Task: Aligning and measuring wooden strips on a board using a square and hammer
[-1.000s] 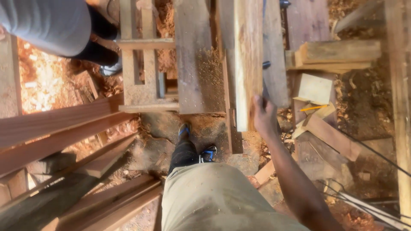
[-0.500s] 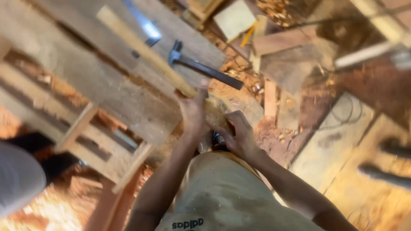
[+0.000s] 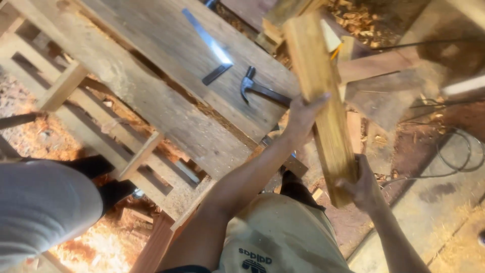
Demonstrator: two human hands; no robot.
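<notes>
Planks of rough wood form a slatted work surface (image 3: pixel 166 101) that runs from upper left toward the centre. Beside it at lower left stands another person (image 3: pixel 45 207) in grey, with dark shoes. Sawdust and offcuts cover the floor, and a black cable (image 3: pixel 454 151) loops at right. Held above the floor is a long pale wooden board (image 3: pixel 323 101), angled steeply from top centre down to the right. The left hand (image 3: pixel 303 114) wraps its grip round the board's middle edge, fingers curled over it. The right hand (image 3: pixel 365 187) clasps the board's lower end. On the surface lie a metal square (image 3: pixel 209 45) and, near the left hand, a claw hammer (image 3: pixel 260 88).
</notes>
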